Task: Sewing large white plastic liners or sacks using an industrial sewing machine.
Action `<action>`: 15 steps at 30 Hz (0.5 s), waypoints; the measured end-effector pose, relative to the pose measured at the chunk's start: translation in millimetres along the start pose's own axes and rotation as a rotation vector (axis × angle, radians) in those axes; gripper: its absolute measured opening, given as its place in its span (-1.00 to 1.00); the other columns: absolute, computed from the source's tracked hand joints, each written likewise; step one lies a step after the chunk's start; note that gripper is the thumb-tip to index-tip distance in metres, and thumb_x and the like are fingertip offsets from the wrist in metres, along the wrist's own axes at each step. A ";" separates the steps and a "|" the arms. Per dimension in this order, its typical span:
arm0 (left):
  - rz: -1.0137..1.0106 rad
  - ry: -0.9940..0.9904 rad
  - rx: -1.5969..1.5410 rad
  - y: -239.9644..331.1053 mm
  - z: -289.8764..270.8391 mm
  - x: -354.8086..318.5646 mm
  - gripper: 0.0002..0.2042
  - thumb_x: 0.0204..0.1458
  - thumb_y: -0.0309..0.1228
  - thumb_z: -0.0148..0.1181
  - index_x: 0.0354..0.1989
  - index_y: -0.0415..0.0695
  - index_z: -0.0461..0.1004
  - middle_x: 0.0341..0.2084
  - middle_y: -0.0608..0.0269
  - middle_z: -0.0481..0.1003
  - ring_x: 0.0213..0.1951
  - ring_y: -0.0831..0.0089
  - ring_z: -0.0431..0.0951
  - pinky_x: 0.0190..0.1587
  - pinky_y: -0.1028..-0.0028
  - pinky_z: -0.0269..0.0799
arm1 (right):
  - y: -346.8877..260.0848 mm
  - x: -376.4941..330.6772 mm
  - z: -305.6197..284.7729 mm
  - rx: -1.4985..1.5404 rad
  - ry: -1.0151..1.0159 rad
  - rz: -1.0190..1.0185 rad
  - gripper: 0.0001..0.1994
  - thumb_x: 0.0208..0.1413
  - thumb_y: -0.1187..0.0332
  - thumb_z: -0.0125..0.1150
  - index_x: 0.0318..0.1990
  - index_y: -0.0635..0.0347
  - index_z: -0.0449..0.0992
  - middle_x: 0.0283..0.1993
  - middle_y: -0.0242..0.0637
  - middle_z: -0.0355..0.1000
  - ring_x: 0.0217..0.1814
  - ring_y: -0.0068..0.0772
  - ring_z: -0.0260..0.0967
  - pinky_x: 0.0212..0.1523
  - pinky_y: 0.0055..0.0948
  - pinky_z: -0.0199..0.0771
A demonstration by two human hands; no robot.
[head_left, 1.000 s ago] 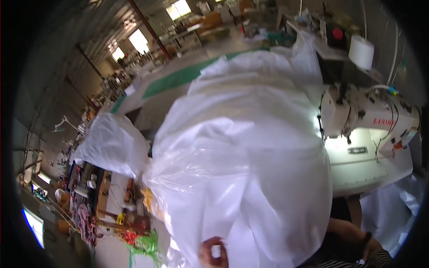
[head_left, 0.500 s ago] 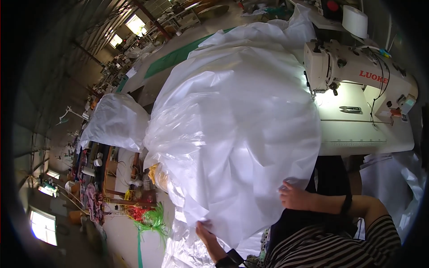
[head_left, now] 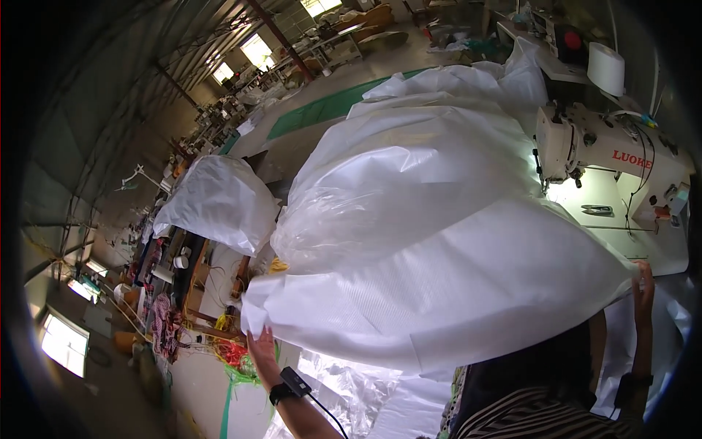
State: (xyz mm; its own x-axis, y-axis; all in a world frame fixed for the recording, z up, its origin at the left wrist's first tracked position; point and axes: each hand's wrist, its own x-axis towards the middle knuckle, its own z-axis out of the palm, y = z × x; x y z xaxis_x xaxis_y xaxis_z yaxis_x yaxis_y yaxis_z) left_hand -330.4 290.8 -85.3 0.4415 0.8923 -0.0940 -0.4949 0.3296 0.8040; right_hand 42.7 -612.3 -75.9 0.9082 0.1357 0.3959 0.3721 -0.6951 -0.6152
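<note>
A large white woven sack [head_left: 453,293] with a clear plastic liner billows in front of me, spread wide between my arms. My left hand [head_left: 261,349] grips its lower left corner, and a black band sits on that wrist. My right hand [head_left: 643,285] holds the sack's right edge, close to the sewing table. The sack hides most of both hands' fingers. More white sacks [head_left: 439,110] are piled behind it, reaching back across the table.
A white industrial sewing machine [head_left: 614,157] stands on a pale table [head_left: 658,249] at the right, with a white thread cone [head_left: 605,68] behind it. Another filled white bag [head_left: 219,205] sits left, above cluttered shelves and coloured cords [head_left: 234,355]. Clear plastic lies on the floor below.
My hands have moved apart, the left to the sack's left corner and the right to its right edge. The sack has been stretched wide and lifted, and the view has tilted.
</note>
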 end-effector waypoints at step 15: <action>-0.583 -0.308 0.298 -179.2 99.8 -163.4 -0.41 0.27 0.02 -0.07 0.36 -0.03 0.07 0.24 0.05 0.24 0.25 0.06 0.30 0.14 -0.20 0.32 | -206.8 40.6 73.2 -0.061 -1.095 -0.486 -0.43 -0.04 0.17 0.36 0.17 0.06 0.40 0.04 -0.27 0.47 0.09 -0.14 0.40 0.16 -0.21 0.30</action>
State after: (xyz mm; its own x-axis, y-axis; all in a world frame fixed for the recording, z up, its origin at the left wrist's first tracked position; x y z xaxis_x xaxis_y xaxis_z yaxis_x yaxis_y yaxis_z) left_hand -239.2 55.2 -155.4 0.7842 0.4550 -0.4220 0.0914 0.5879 0.8037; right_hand 16.7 -411.4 17.5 0.3671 0.9012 -0.2303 0.7385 -0.4329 -0.5170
